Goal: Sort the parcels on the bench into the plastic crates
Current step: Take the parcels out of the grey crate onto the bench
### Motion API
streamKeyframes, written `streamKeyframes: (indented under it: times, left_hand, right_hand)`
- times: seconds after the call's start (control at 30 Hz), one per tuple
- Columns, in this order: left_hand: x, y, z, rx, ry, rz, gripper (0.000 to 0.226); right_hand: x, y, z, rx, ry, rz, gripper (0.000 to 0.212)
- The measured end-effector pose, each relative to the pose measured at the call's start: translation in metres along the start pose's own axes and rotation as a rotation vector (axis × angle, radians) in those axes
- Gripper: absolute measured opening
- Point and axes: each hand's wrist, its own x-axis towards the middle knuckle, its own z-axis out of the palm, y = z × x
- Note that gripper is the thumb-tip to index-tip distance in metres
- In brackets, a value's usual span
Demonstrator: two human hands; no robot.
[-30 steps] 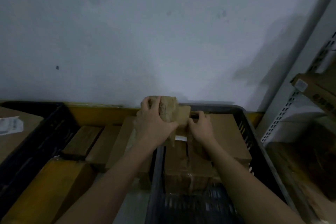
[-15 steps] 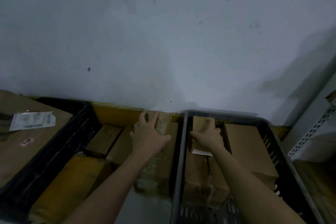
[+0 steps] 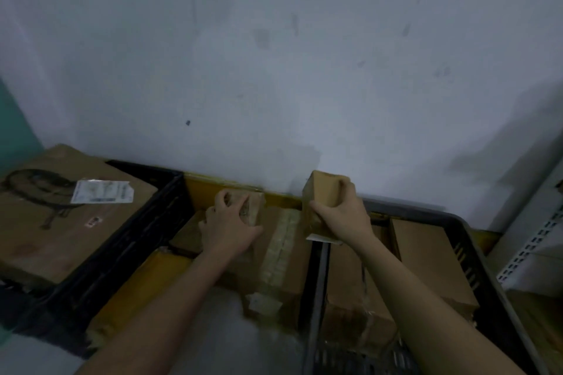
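Observation:
My right hand [image 3: 342,216] grips a small brown cardboard parcel [image 3: 320,195] and holds it lifted at the far left corner of the grey plastic crate [image 3: 475,240]. A white label hangs from the parcel's lower edge. My left hand [image 3: 227,225] is closed over a small tape-wrapped parcel [image 3: 254,210] that sits among the parcels on the bench, close to the wall. A long taped brown parcel [image 3: 278,256] lies between my two arms. Inside the grey crate lie flat brown boxes [image 3: 426,262].
A black plastic crate [image 3: 128,240] stands at the left and holds a large brown box [image 3: 51,216] with a white label. More yellow-brown parcels [image 3: 137,286] lie on the bench beside it. The wall rises directly behind. A perforated metal shelf upright [image 3: 530,246] stands at the right.
My right hand has lifted the small brown parcel up from the grey crate's boxes. My left hand stays on the tape-wrapped parcel. The view has swung left, showing more of the black crate.

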Motion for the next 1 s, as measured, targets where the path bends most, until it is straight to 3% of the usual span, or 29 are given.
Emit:
streamKeyframes:
  times: [0.23, 0.47, 0.73, 1.0]
  left_hand:
    - [0.015, -0.086, -0.026, -0.021, -0.041, -0.061, 0.079]
    - [0.063, -0.15, -0.03, -0.047, -0.085, -0.043, 0.081]
    - [0.127, -0.198, 0.004, -0.037, -0.171, 0.038, 0.081]
    - [0.171, -0.212, 0.057, -0.024, -0.309, 0.088, 0.08]
  right_hand:
    - [-0.012, -0.039, 0.077, 0.034, -0.143, -0.016, 0.094]
    - [-0.002, -0.066, 0.178, 0.075, -0.158, 0.077, 0.099]
    - [0.016, -0.067, 0.265, 0.005, -0.186, 0.206, 0.087]
    - [0.033, -0.039, 0.315, -0.116, -0.132, 0.374, 0.098]
